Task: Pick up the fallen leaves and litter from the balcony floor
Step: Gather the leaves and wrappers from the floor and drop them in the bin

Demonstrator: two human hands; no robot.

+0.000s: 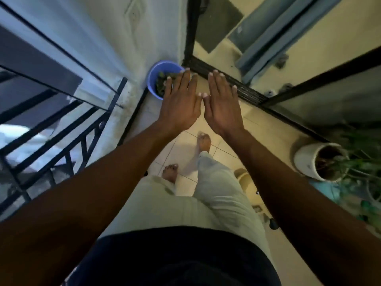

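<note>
Head view: I saw left hand (179,104) and right hand (221,104) flat, empty, thumbs touching, by blue bucket (151,79) holding leaves (161,84), far corner. Judged drop-off step; next, scan floor (185,149) for more.

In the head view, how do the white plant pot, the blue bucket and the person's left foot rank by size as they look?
1. White plant pot.
2. Blue bucket: the left hand hides part, so its rank against the pot is unsure.
3. Left foot, clearly smallest.
</note>
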